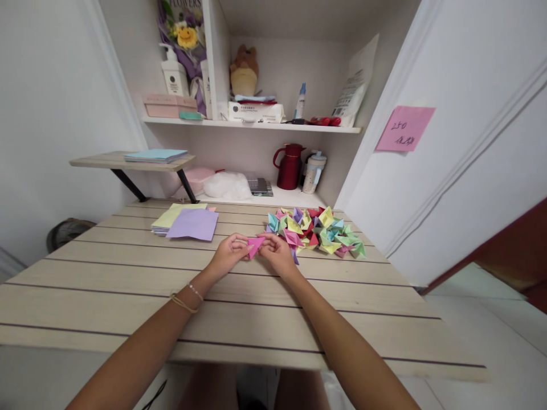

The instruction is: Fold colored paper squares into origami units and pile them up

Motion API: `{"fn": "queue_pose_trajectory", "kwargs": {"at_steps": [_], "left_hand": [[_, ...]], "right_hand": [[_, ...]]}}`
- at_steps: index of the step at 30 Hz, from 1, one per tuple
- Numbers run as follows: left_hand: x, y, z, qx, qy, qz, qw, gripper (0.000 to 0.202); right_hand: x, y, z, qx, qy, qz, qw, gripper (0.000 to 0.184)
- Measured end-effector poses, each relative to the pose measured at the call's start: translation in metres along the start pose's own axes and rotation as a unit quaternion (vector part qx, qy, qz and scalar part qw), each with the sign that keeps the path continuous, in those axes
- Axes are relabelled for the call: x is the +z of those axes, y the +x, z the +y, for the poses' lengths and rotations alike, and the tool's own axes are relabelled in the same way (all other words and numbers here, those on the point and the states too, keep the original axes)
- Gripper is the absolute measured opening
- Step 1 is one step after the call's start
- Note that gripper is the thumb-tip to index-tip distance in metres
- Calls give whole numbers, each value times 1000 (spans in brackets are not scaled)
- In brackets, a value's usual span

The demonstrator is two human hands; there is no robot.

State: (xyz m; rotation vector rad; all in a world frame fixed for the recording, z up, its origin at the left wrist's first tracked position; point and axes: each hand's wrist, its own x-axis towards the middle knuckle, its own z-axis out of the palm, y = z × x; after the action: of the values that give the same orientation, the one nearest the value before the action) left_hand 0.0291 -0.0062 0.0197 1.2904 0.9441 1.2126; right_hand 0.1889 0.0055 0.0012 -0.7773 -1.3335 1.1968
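Pink folded paper piece [255, 246] is in work, held just above the slatted tabletop [256, 310], near the middle of my head view. Left hand [231, 250] pinches its left side, thumb against the near edge; right hand [277, 253] has the other side with curled fingertips. Both grips closed on paper, neither hand free. Shape reads as a small flat triangle, so I judge several folds are in and the piece is partway: it isn't opened out like the ones next to it. Exact crease state I can't tell, fingers cover too much.

Done side: heap of folded paper boats [318, 230], right of the right hand, mixed yellow, green, blue, red, pink and purple. They overlap, so no count from me. One purple boat [294, 256] sits at the heap's near edge, just beside the right wrist.

Left side: flat stock. Purple sheet [194, 224] lies askew over a stack of yellow paper [175, 216] and others, unfolded. More flat sheets under a light blue sheet [156, 155] on the raised shelf [96, 161]. My read: plenty of pieces finished, one mid-fold, a good supply of paper untouched. Stack depth not readable from this angle.
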Motion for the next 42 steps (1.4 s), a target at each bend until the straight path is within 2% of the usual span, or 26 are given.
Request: {"fn": "queue_pose_trajectory", "kwargs": {"at_steps": [4, 7, 12, 15, 18, 22, 27, 33, 37, 42], "left_hand": [[3, -3, 0, -8, 2, -24, 1000, 37], [3, -4, 1, -33, -17, -38, 999, 43], [3, -7, 3, -99, -53, -68, 991, 44], [4, -8, 4, -119, -63, -94, 986, 40], [3, -7, 3, -99, -78, -87, 988, 43], [-2, -3, -2, -46, -74, -53, 995, 48], [-1, -1, -5, 34, 43, -45, 997, 43], [4, -8, -3, 116, 206, -73, 969, 31], [4, -10, 1, 164, 293, -73, 939, 28], [5, -10, 2, 192, 317, -61, 927, 31]], "right_hand": [[-1, -1, 1, -24, -76, 23, 997, 37], [0, -3, -3, -76, -150, 24, 985, 32], [0, -6, -9, -221, -258, 39, 940, 32], [0, -7, -11, -256, -301, 16, 918, 36], [1, -8, -14, -257, -308, -7, 916, 38], [1, -8, -18, -219, -256, -28, 941, 42], [0, -5, -10, -135, -230, 14, 964, 29], [0, -5, -6, -111, -214, 18, 970, 14], [1, -7, -9, -132, -246, 12, 960, 13], [3, -9, -11, -144, -298, 9, 943, 14]]}}
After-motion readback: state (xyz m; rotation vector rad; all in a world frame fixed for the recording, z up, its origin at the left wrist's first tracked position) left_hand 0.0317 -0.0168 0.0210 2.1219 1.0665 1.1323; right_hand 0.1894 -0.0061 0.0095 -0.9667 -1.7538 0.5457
